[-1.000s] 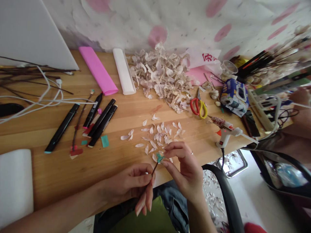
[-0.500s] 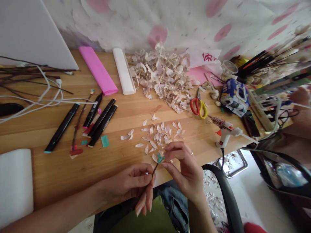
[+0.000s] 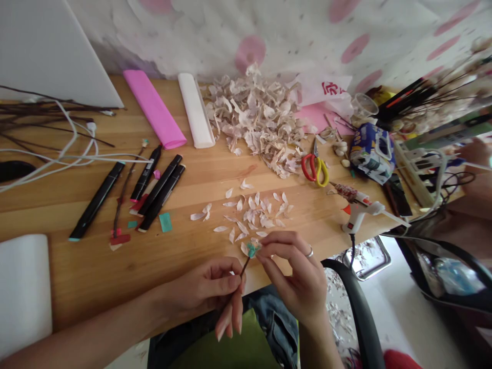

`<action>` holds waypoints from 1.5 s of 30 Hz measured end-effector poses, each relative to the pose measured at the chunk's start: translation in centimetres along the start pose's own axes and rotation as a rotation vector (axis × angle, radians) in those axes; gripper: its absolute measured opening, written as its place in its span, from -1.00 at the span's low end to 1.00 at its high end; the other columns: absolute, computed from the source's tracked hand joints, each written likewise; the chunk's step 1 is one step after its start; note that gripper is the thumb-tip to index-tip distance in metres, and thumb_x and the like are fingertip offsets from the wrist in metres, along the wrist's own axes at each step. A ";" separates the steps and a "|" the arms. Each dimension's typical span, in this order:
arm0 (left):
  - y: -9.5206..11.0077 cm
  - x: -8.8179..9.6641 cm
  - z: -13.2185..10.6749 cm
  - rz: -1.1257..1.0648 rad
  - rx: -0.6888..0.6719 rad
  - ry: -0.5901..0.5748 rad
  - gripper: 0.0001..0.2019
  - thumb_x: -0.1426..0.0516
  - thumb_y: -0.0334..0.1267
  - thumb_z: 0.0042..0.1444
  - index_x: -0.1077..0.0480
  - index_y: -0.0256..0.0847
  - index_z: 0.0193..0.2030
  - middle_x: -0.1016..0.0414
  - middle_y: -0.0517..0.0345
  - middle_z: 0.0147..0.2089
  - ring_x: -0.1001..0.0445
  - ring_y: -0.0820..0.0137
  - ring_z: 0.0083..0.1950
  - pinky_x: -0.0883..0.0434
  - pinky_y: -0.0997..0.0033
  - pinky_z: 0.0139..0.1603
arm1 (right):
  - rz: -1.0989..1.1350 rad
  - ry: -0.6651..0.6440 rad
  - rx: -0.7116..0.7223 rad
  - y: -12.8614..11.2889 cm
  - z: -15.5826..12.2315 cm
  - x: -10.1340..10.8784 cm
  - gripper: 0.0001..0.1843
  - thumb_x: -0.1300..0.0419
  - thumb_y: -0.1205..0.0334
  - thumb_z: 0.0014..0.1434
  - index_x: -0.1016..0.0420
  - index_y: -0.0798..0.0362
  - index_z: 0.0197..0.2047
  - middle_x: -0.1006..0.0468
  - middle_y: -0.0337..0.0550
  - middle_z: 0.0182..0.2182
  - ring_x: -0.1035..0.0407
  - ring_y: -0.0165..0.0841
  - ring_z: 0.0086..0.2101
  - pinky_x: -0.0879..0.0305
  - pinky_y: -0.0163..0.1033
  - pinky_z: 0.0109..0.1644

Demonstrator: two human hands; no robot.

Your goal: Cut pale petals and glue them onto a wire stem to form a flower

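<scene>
Between the thumb and fingers of my left hand (image 3: 221,284) is a thin brown twig (image 3: 245,266), tilted up and to the right. A crumpled bit of teal paper (image 3: 251,249) sits around its upper end. My right hand (image 3: 294,271), a ring on one finger, pinches at the right side of this teal paper; a pale bit shows by the fingertips, too small to make out. Just beyond the hands, loose whitish petals (image 3: 251,212) lie scattered on the wooden table (image 3: 96,277).
A heap of dried pale husks (image 3: 257,118) lies at the back. Red-and-yellow scissors (image 3: 315,166) and a glue gun (image 3: 357,205) are at right. Black markers (image 3: 161,187), a pink paper roll (image 3: 154,107) and a white roll (image 3: 196,113) lie left. Another person's arm (image 3: 476,174) shows far right.
My right hand has turned slightly and moved a little to the right, its fingers closing in at the teal paper. My left hand keeps its hold on the twig.
</scene>
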State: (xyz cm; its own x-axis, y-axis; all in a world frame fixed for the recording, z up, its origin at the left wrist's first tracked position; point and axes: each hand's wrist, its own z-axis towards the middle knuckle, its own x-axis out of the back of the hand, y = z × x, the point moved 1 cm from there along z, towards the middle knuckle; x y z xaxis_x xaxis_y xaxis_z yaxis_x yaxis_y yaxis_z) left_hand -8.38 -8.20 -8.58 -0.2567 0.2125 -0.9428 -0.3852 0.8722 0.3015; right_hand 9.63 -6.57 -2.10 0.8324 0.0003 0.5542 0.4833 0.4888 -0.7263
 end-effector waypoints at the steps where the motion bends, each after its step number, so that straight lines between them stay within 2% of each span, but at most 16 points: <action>1: 0.0 0.0 0.0 -0.002 -0.001 0.001 -0.69 -0.23 0.00 0.25 -0.38 -0.22 -0.28 -0.68 0.12 -0.45 -0.49 0.50 -0.65 -0.44 0.55 -0.51 | -0.017 0.014 0.014 0.0 -0.1 -0.1 -0.75 -0.20 0.58 0.27 -0.49 0.04 -0.13 -0.52 -0.15 -0.18 -0.47 -0.37 -0.15 -0.44 -0.30 0.00; 5: 0.1 0.1 0.0 -0.001 -0.007 0.001 -0.70 -0.22 -0.01 0.27 -0.38 -0.23 -0.27 -0.68 0.12 -0.44 -0.49 0.51 -0.64 -0.43 0.56 -0.52 | -0.072 0.070 0.055 -0.1 -0.3 -0.6 -0.73 -0.22 0.59 0.25 -0.50 0.04 -0.10 -0.54 -0.13 -0.21 -0.50 -0.35 -0.19 -0.49 -0.27 -0.07; 10: -0.1 0.3 0.1 -0.010 -0.038 -0.013 -0.71 -0.21 -0.02 0.28 -0.38 -0.23 -0.26 -0.67 0.13 -0.44 -0.49 0.50 -0.63 -0.42 0.57 -0.53 | -0.118 0.080 0.074 -0.2 -0.3 -0.9 -0.70 -0.24 0.57 0.25 -0.50 -0.02 -0.07 -0.57 -0.11 -0.24 -0.53 -0.31 -0.24 -0.54 -0.21 -0.18; 17: -0.4 0.6 0.1 -0.003 -0.054 -0.026 -0.72 -0.22 -0.03 0.27 -0.41 -0.23 -0.24 -0.67 0.13 -0.43 -0.49 0.50 -0.64 -0.38 0.59 -0.58 | -0.072 0.176 0.067 -0.1 -1.1 -1.2 -0.69 -0.28 0.52 0.21 -0.49 -0.07 -0.08 -0.56 -0.15 -0.28 -0.50 -0.29 -0.30 -0.50 -0.19 -0.28; 19: -0.5 0.7 0.1 -0.010 -0.057 -0.031 -0.73 -0.22 -0.03 0.27 -0.42 -0.23 -0.23 -0.67 0.14 -0.44 -0.49 0.51 -0.64 -0.39 0.60 -0.58 | 0.017 0.211 0.000 -0.1 -1.6 -1.3 -0.73 -0.31 0.48 0.20 -0.49 -0.06 -0.11 -0.55 -0.16 -0.28 -0.48 -0.28 -0.29 -0.47 -0.18 -0.25; 23: -0.6 0.8 0.1 -0.026 -0.065 -0.040 -0.73 -0.21 -0.04 0.28 -0.44 -0.23 -0.22 -0.68 0.12 -0.43 -0.51 0.51 -0.61 -0.39 0.63 -0.60 | 0.224 0.240 -0.227 -0.4 -2.2 -1.7 -0.91 -0.34 0.34 0.23 -0.54 -0.04 -0.26 -0.54 -0.17 -0.32 -0.45 -0.27 -0.28 -0.42 -0.17 -0.21; 27: -0.7 0.9 0.1 -0.031 -0.058 -0.037 -0.72 -0.24 -0.03 0.25 -0.44 -0.24 -0.23 -0.68 0.10 -0.43 -0.52 0.49 -0.61 -0.40 0.64 -0.61 | 0.327 0.245 -0.351 -0.9 -2.0 -2.1 -0.98 -0.40 0.23 0.21 -0.66 -0.06 -0.27 -0.60 -0.16 -0.34 -0.51 -0.26 -0.27 -0.47 -0.20 -0.22; 30: -0.8 0.9 0.1 -0.040 -0.054 -0.023 -0.72 -0.25 -0.03 0.24 -0.45 -0.24 -0.24 -0.67 0.10 -0.44 -0.53 0.49 -0.60 -0.39 0.65 -0.63 | 0.439 0.245 -0.433 -0.9 -1.8 -2.4 -0.96 -0.44 0.21 0.17 -0.72 -0.11 -0.26 -0.66 -0.15 -0.29 -0.55 -0.26 -0.24 -0.51 -0.22 -0.18; 34: -0.9 0.9 0.1 -0.051 -0.053 -0.026 -0.73 -0.25 -0.04 0.24 -0.45 -0.24 -0.24 -0.68 0.09 -0.44 -0.53 0.49 -0.62 -0.38 0.65 -0.64 | 0.634 0.198 -0.505 -0.4 -1.6 -2.7 -0.88 -0.49 0.19 0.11 -0.75 -0.21 -0.23 -0.71 -0.18 -0.24 -0.59 -0.27 -0.17 -0.54 -0.21 -0.08; 39: -0.8 0.8 0.0 -0.031 -0.048 -0.027 -0.72 -0.25 -0.03 0.24 -0.44 -0.24 -0.24 -0.68 0.11 -0.44 -0.50 0.50 -0.66 -0.40 0.60 -0.61 | 0.695 0.154 -0.586 -0.1 -1.4 -2.9 -0.86 -0.50 0.22 0.08 -0.77 -0.24 -0.28 -0.73 -0.18 -0.27 -0.61 -0.26 -0.19 -0.56 -0.16 -0.08; 45: -0.8 1.1 0.1 0.002 -0.043 -0.050 -0.73 -0.21 -0.03 0.28 -0.42 -0.23 -0.23 -0.68 0.11 -0.44 -0.45 0.51 -0.69 -0.37 0.60 -0.64 | 0.723 0.234 -0.601 -0.2 -1.3 -3.8 -0.85 -0.51 0.30 0.02 -0.76 -0.21 -0.41 -0.71 -0.22 -0.34 -0.59 -0.31 -0.27 -0.55 -0.23 -0.14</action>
State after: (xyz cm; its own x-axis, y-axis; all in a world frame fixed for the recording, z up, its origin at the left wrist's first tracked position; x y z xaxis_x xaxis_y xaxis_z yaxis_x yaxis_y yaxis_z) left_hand -8.28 -8.66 -9.85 -0.2132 0.2368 -0.9479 -0.4230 0.8522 0.3080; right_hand 6.76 -7.77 -4.58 0.9846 -0.0794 -0.1559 -0.1628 -0.0888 -0.9827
